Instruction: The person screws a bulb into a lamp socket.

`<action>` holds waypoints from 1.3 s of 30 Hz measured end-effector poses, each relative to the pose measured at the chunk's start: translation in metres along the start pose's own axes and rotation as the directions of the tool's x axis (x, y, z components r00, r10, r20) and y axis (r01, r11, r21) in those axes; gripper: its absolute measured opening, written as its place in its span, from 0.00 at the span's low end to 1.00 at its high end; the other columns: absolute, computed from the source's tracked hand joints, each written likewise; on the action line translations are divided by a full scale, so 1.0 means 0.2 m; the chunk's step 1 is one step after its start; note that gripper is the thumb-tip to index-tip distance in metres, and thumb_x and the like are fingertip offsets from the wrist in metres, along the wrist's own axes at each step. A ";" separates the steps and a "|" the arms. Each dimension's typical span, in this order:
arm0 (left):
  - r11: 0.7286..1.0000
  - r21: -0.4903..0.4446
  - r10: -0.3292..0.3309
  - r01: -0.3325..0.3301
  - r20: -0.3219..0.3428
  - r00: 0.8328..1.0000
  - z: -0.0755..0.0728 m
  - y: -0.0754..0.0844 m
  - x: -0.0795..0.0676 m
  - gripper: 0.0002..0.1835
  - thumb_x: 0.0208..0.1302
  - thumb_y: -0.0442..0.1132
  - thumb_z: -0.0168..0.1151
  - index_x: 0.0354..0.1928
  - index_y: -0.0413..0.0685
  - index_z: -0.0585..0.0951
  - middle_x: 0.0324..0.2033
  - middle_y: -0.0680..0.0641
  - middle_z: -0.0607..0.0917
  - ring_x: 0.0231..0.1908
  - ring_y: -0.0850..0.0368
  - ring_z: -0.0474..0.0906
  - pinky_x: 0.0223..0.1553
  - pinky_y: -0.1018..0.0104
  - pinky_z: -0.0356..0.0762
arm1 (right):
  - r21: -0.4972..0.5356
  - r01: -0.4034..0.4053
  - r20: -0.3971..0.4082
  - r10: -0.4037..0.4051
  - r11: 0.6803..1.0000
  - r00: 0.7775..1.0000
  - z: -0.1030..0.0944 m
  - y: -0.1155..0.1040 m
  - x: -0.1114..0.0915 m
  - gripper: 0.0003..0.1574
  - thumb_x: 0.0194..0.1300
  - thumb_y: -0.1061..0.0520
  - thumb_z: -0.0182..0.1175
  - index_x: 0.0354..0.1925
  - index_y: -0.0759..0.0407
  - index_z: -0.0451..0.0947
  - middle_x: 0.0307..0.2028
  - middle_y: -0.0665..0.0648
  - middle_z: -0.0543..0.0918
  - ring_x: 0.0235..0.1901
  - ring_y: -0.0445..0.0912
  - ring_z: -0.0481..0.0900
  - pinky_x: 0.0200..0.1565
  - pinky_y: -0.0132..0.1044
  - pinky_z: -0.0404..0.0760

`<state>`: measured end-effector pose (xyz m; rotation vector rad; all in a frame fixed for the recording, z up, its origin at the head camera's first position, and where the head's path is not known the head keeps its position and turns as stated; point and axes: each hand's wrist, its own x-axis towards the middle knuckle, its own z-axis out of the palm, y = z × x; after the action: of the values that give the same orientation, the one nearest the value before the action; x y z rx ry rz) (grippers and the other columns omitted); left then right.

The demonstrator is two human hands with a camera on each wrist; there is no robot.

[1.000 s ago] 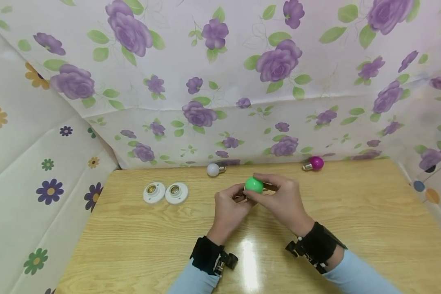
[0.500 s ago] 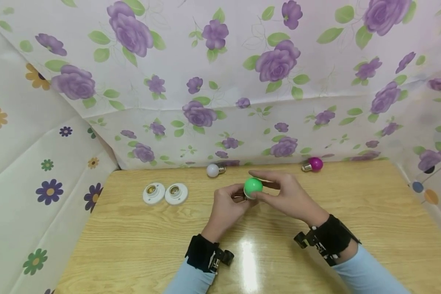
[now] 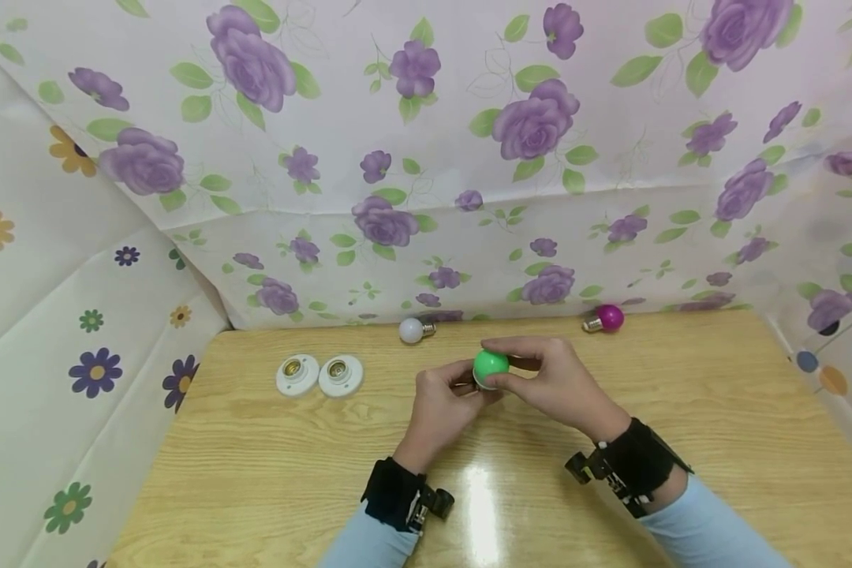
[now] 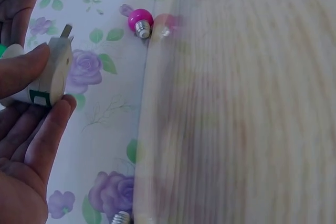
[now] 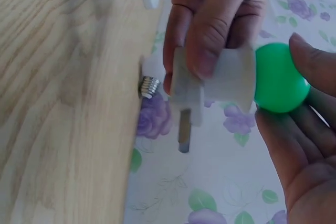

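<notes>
A white plug-in socket [image 5: 226, 80] is grasped by the left hand [image 3: 442, 404], its body being pinched between the thumb on one face and the curled fingers on the other. A metal prong [image 5: 184, 129] is left uncovered, projecting past those fingers on the side away from the green bulb [image 5: 281, 80]. The bulb itself is held between the thumb and fingers of the right hand [image 3: 555, 390], its rounded end being enclosed and its other end set against the open mouth of the socket. How far it is seated cannot be told, as its base is hidden. Both things are held above the wood-grained table [image 3: 681, 426], between the two sets of fingers.

Just beyond the left fingers, a white bulb [image 3: 411, 330] is laid on its side, its threaded base being turned to the right. Beyond the right fingers and to their right, a magenta bulb [image 3: 611, 318] is seen lying with its base turned to the left. Well to the left of the left fingers, two round white lamp holders [image 3: 348, 385] are placed side by side, their sockets facing up. Past all the fingertips, the table is backed by a flowered cloth [image 3: 426, 181]
</notes>
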<state>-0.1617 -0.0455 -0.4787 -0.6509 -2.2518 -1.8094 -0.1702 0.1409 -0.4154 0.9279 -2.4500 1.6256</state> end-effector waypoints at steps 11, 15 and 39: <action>0.993 0.111 -0.013 0.026 -0.118 0.993 0.03 0.00 0.00 0.16 0.55 0.49 0.67 0.46 0.60 0.82 0.38 0.59 0.82 0.38 0.69 0.78 0.36 0.69 0.77 | -0.097 0.072 -0.203 -0.091 0.993 0.975 0.08 0.03 -0.01 0.25 0.51 0.52 0.70 0.49 0.55 0.79 0.47 0.47 0.80 0.46 0.42 0.78 0.42 0.36 0.77; 0.997 0.072 -0.030 0.035 -0.076 0.997 0.01 0.00 0.00 0.17 0.54 0.51 0.67 0.47 0.61 0.81 0.39 0.59 0.82 0.39 0.67 0.79 0.38 0.68 0.77 | -0.062 0.044 -0.083 -0.049 0.997 0.995 0.02 0.02 0.00 0.29 0.52 0.49 0.69 0.53 0.51 0.77 0.50 0.47 0.78 0.49 0.43 0.76 0.47 0.41 0.75; 0.999 -0.033 -0.039 0.040 0.046 0.998 -0.02 0.04 -0.01 0.18 0.52 0.37 0.69 0.48 0.54 0.81 0.39 0.54 0.83 0.41 0.61 0.79 0.39 0.65 0.77 | 0.001 -0.026 0.091 0.026 1.000 0.996 -0.02 0.02 0.00 0.27 0.54 0.53 0.67 0.54 0.43 0.76 0.52 0.46 0.77 0.52 0.40 0.74 0.48 0.39 0.75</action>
<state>-0.1580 -0.0483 -0.4718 -0.6640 -2.2831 -1.8734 -0.1731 0.1452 -0.4168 0.9965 -2.5300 1.6290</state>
